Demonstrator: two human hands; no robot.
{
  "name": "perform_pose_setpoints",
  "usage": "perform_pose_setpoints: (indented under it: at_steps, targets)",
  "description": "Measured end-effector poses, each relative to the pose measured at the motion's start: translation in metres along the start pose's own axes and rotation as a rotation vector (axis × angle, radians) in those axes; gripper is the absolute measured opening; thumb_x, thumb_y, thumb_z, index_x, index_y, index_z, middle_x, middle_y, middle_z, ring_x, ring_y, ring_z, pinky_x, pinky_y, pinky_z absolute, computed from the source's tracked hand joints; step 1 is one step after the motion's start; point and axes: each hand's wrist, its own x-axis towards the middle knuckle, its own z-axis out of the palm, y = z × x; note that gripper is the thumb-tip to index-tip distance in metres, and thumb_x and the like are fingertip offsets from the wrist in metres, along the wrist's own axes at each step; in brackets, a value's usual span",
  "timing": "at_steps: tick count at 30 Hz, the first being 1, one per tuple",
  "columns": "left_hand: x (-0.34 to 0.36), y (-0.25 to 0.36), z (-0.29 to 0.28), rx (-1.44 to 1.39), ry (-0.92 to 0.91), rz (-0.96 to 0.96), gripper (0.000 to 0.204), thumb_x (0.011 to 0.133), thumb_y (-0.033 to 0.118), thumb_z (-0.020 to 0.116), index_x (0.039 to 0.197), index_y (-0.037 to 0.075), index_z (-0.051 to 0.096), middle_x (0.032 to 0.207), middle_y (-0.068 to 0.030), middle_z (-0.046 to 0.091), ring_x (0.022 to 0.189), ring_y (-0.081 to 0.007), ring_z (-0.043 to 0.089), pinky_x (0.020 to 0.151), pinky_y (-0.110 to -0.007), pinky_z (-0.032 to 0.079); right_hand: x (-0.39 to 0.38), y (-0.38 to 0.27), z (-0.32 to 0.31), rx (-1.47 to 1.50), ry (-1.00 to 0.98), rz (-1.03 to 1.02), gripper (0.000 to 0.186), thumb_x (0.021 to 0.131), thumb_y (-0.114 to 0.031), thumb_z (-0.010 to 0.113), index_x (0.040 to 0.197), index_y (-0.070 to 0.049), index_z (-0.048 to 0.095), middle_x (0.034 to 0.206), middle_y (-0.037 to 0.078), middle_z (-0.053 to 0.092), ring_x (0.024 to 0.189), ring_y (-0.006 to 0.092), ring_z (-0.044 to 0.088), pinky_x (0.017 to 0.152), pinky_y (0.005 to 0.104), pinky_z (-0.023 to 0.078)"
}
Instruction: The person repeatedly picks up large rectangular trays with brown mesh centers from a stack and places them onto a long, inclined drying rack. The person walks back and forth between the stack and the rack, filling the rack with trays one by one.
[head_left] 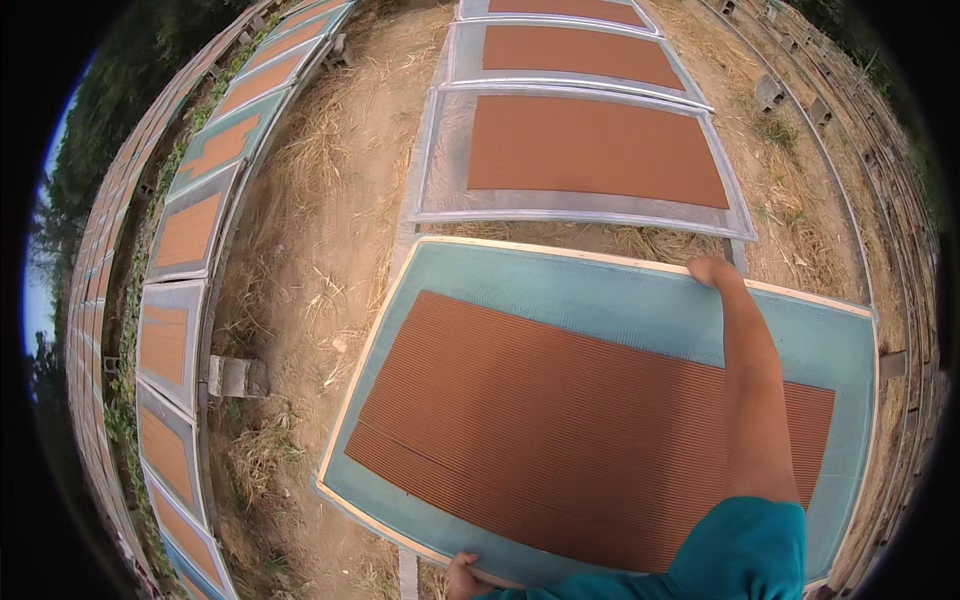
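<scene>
On the left, a row of framed trays [196, 330] curved away beside a straw-strewn dirt path [300, 220], with a concrete block [240, 377] at its edge. Right of the path, the wood-rimmed teal mesh tray [580, 290] filled the near ground, bearing a sheet of fine, parallel reddish-brown strands [560, 430]. Its long axis ran left to right, its right end slanting toward the lower edge of view. The left hand [464, 578] was closed over the near rim, left of its middle; how firmly, one could not tell. Beyond lay a grey mesh tray [450, 150] with another brown sheet. The right hand [710, 271] was clamped on the far rim, right of its middle, so the teal mesh tray lay diagonally between the two hands, and the right was nearer the grey one.
</scene>
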Motion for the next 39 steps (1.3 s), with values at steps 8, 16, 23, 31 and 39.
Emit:
perform_pose_setpoints:
  at_steps: [8,16,23,31,39]
  targets:
    - [0.046,-0.02,0.073,-0.286,0.248,0.004,0.056,0.06,0.022,0.048,0.113,0.004,0.042,0.117,-0.0152,0.044,0.107,-0.035,0.042,0.094,-0.051,0.031,0.102,-0.079,-0.028,0.075,-0.142,-0.093,0.048,0.08,-0.03,0.032,0.115,-0.004,0.051,0.126,0.016,0.044,0.115,0.0314,0.042,0.094,0.0412,0.032]
    - [0.219,0.027,0.099,-0.236,0.273,0.023,0.06,0.05,0.021,0.049,0.108,0.007,0.047,0.109,-0.0103,0.05,0.1,-0.0312,0.046,0.084,-0.046,0.038,0.225,-0.1,0.006,0.249,-0.193,-0.179,0.046,0.082,-0.032,0.031,0.111,-0.004,0.053,0.121,0.016,0.048,0.108,0.0304,0.046,0.089,0.0399,0.036]
    - [0.258,-0.017,0.072,-0.277,0.208,0.084,0.063,0.058,0.04,0.058,0.111,0.006,0.051,0.115,-0.0121,0.051,0.106,-0.0316,0.046,0.092,-0.049,0.034,0.233,-0.113,0.025,0.234,0.021,-0.247,0.044,0.079,-0.028,0.034,0.108,-0.005,0.057,0.119,0.013,0.051,0.11,0.0259,0.048,0.09,0.0378,0.037]
    - [0.284,-0.038,0.061,-0.276,0.251,0.018,0.07,0.057,0.044,0.061,0.114,0.005,0.049,0.116,-0.0123,0.051,0.107,-0.0314,0.046,0.093,-0.05,0.034,0.279,-0.107,0.024,0.184,-0.126,-0.235,0.042,0.081,-0.024,0.031,0.109,-0.006,0.057,0.118,0.011,0.052,0.108,0.0259,0.049,0.088,0.0376,0.038]
    - [0.308,-0.036,0.107,-0.35,0.309,0.085,0.057,0.049,0.022,0.05,0.103,0.007,0.052,0.103,-0.0095,0.054,0.095,-0.0316,0.05,0.083,-0.046,0.041,0.277,-0.119,0.044,0.162,0.238,-0.162,0.049,0.085,-0.032,0.025,0.079,-0.005,0.066,0.081,0.014,0.063,0.081,0.0288,0.059,0.075,0.0388,0.047]
